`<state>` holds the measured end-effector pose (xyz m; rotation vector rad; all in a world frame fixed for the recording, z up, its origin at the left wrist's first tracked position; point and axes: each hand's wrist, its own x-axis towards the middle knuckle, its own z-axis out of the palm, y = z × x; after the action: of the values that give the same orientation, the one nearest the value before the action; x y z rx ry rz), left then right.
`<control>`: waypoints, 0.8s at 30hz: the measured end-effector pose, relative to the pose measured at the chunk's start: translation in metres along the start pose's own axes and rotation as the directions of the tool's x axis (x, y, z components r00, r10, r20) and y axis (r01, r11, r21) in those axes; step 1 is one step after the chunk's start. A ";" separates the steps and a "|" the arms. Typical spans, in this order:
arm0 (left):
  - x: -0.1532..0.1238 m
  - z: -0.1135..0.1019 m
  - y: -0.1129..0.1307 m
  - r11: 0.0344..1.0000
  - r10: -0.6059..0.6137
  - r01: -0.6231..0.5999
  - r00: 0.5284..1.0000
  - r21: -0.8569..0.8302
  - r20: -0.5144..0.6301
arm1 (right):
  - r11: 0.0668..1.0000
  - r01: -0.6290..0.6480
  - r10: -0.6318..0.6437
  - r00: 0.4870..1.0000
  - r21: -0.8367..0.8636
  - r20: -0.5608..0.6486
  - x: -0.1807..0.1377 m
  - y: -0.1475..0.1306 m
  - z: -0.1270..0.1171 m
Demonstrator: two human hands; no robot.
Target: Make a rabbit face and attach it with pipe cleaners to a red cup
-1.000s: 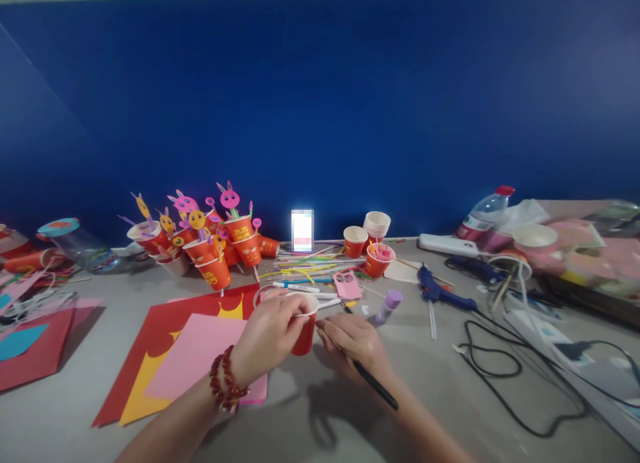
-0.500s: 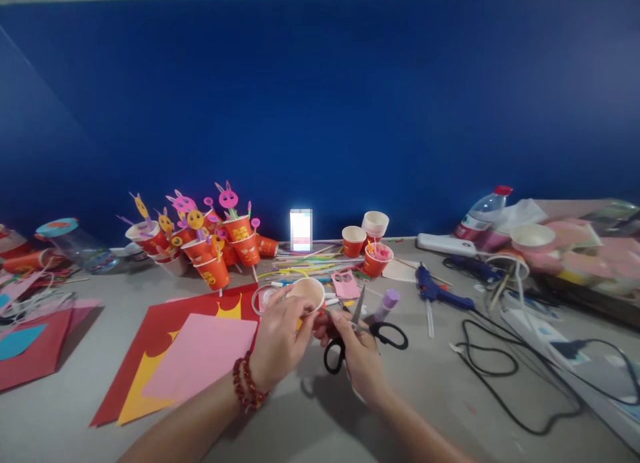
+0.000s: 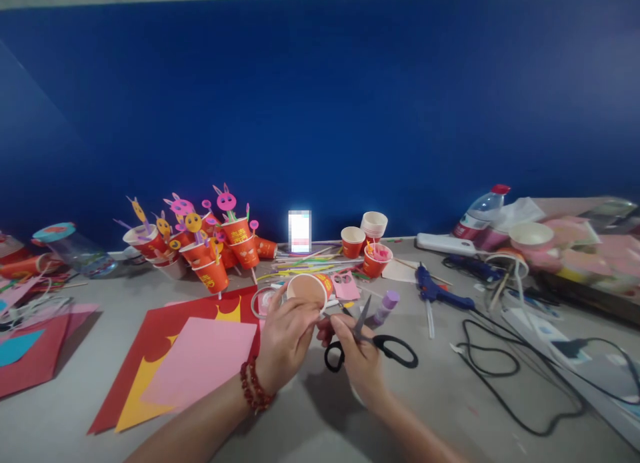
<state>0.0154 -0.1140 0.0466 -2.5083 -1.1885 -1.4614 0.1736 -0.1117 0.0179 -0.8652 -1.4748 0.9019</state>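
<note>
In the head view my left hand (image 3: 287, 340), with a beaded bracelet (image 3: 255, 385) on its wrist, grips a red paper cup (image 3: 324, 286) by the rim. The cup is tilted, its pale inside partly facing me. My right hand (image 3: 363, 360) is closed around black-handled scissors (image 3: 400, 352), whose blades stand spread and point up and away from the cup. The right fingertips meet the cup's rim beside the left fingers; what they pinch there is too small to make out. Behind the scissors stands a purple-capped glue stick (image 3: 386, 308).
Red, yellow and pink paper sheets (image 3: 200, 360) lie left. Decorated cups (image 3: 240, 236) stand behind them. At the back are a lit phone (image 3: 300, 232), colourful sticks (image 3: 313, 258) and more cups (image 3: 353, 242). A blue glue gun (image 3: 443, 293) with a cord and a bottle (image 3: 483, 213) are right.
The cup has tipped so that its printed red side shows to the right. The scissors have turned slightly and shifted a little right. Both hands stay close together.
</note>
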 end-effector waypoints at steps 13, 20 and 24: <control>-0.004 0.007 0.002 0.907 -0.368 0.366 0.929 -0.208 0.032 | 0.792 0.469 -0.433 0.883 -0.392 0.182 0.010 -0.009 -0.011; -0.008 0.014 0.002 0.709 -0.534 0.521 0.837 -0.476 0.121 | 0.829 0.393 -0.359 0.919 -0.397 0.162 0.007 -0.010 -0.010; -0.002 0.013 0.001 0.563 -0.581 0.589 0.781 -0.580 0.228 | 0.777 0.438 -0.369 0.899 -0.453 0.236 0.010 -0.011 -0.015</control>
<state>0.0250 -0.1119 0.0383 -2.5784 -1.9653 -2.3497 0.1871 -0.1062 0.0333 -0.8088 -1.9655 0.2509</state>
